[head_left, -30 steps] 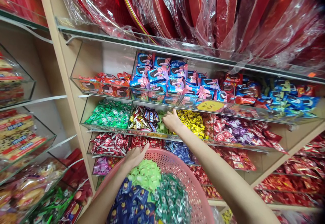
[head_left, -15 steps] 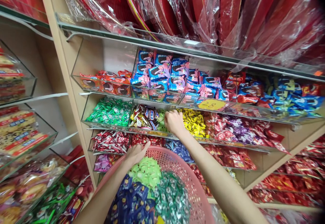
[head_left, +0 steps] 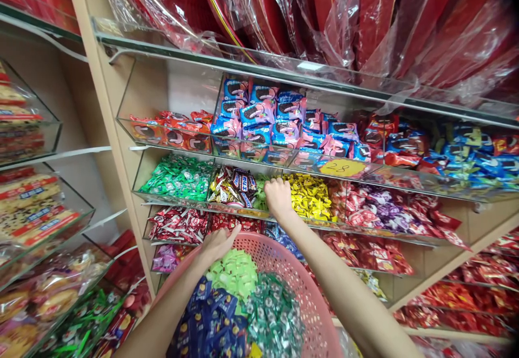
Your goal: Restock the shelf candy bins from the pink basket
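My left hand [head_left: 221, 243] is closed over the far-left rim of a pink perforated plastic basket [head_left: 318, 306]. Inside the basket lie light green wrapped candies [head_left: 233, 271], dark green ones [head_left: 273, 312] and navy blue packets [head_left: 214, 317], with a bit of yellow at the bottom. My right hand [head_left: 278, 200] reaches over the front of a shelf bin, its fingers curled and pointing down. It sits between a few green-wrapped candies [head_left: 260, 191] and a heap of yellow candies [head_left: 312, 198]. Its fingertips, and whatever they hold, are hidden.
Left of my right hand are Snickers bars [head_left: 245, 181] and bright green candies [head_left: 178, 178]. Blue and pink cookie packs [head_left: 257, 114] fill the tray above, behind a yellow "28" tag [head_left: 343, 167]. Glass shelf edges run across. Purple candies [head_left: 383, 204] lie to the right.
The view has shifted slightly, so the shelves appear a little further right. My right hand stays over the bin and my left hand stays on the basket rim.
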Available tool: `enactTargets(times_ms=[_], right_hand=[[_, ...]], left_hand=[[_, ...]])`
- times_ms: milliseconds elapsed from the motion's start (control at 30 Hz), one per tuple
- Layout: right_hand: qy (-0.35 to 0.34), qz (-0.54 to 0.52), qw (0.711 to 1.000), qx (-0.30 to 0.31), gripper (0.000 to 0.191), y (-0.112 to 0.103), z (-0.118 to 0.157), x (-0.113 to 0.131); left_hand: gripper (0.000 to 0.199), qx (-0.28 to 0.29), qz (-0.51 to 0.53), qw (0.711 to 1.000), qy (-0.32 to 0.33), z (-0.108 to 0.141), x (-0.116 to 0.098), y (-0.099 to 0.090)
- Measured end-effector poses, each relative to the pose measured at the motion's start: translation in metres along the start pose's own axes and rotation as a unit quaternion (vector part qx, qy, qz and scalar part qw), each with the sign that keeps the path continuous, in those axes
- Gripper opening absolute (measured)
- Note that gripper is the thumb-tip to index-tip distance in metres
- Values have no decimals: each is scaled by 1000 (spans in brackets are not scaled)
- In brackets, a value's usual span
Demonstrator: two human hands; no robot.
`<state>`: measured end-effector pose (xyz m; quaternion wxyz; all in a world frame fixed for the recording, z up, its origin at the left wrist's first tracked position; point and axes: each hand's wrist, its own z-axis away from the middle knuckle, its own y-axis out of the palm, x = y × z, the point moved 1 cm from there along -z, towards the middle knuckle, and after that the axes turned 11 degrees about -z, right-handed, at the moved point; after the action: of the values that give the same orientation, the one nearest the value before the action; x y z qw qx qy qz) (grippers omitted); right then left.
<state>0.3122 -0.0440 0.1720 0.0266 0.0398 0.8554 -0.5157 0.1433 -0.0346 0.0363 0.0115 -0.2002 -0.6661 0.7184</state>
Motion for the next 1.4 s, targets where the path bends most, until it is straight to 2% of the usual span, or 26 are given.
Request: enactTargets(times_ms=[133,200,233,267,333,400,433,500,600,767,967,1167,1300,1400], right_hand=[[32,-52,997,-42,20,-9,0,-2],[35,-157,986,-46,17,-9,7,-4],[30,-234,971,-36,17,-7,13,-4],[21,-320,947,-16,18,-3,21,-4],[2,-487,872,47,20,10,41,-1],[3,-601,790,120,20,28,63,5],[13,-630,761,155,20,39,75,8],[44,-655,722,218,19,62,94,14],[80,-661,696,269,12,95,113,22],[107,-643,694,305,3,128,121,28],[105,-622,704,327,9,129,122,26],[105,-573,746,323,14,121,122,25],[86,-505,792,331,12,120,118,23],[78,-472,812,333,11,121,115,20]], left_hand=[[80,1,-6,1000,5,-2,-3,-1],[79,2,-5,1000,6,-2,-4,-1],[79,1,-5,1000,6,-2,-4,-1],[79,-1,-5,1000,7,-2,-4,-1],[78,-2,-7,1000,6,-2,-3,-1],[76,0,-11,1000,5,-2,-3,-2],[75,3,-12,1000,5,-2,-3,-2],[74,5,-12,1000,5,-1,-3,-2],[77,3,-10,1000,2,0,-2,-2],[79,6,-11,1000,-8,1,1,-1],[80,12,-9,1000,-14,4,2,-3],[76,7,-12,1000,-8,6,-1,-6],[74,3,-12,1000,-5,5,-1,-5],[76,3,-15,1000,-13,5,-1,-4]])
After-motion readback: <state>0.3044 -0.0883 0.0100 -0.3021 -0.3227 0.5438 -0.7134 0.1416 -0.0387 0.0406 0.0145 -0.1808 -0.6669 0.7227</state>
